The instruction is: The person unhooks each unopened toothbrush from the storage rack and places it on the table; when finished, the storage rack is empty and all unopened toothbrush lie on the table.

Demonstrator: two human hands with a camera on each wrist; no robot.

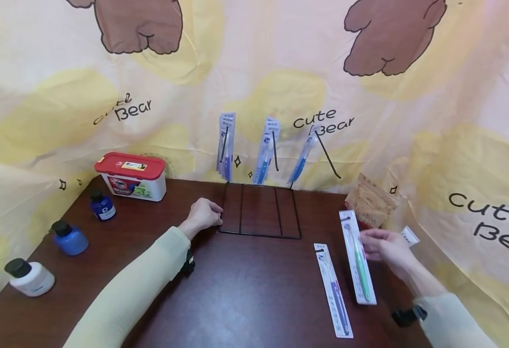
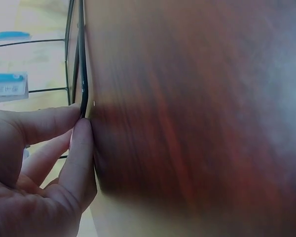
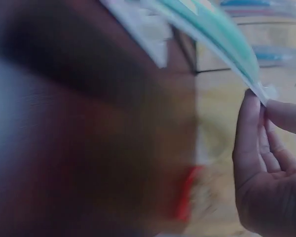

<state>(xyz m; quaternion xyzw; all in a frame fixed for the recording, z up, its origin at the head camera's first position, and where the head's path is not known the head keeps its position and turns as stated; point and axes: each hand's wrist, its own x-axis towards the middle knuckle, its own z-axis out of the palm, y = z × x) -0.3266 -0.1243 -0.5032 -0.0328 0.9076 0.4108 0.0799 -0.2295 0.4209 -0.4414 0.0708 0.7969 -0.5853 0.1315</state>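
My left hand (image 1: pixel 203 215) pinches the front left corner of a black wire display rack (image 1: pixel 258 235); the left wrist view shows thumb and finger on the wire (image 2: pixel 83 74). Packaged toothbrushes hang from the rack's prongs: a purple-handled one in front on the left (image 1: pixel 226 162), blue ones in the middle (image 1: pixel 264 164) and on the right (image 1: pixel 299 162). On the right, my right hand (image 1: pixel 386 249) pinches the edge of a packaged green toothbrush (image 1: pixel 360 266), also seen blurred in the right wrist view. Beside it a packaged purple toothbrush (image 1: pixel 336 295) lies on the table.
A red-lidded tub (image 1: pixel 132 176) stands at the back left, with a dark blue bottle (image 1: pixel 103 207), a blue bottle (image 1: pixel 70 239) and a white bottle (image 1: pixel 31 279) along the left edge. Behind my right hand are a brown bag (image 1: pixel 369 200) and a white tube end (image 1: pixel 410 236).
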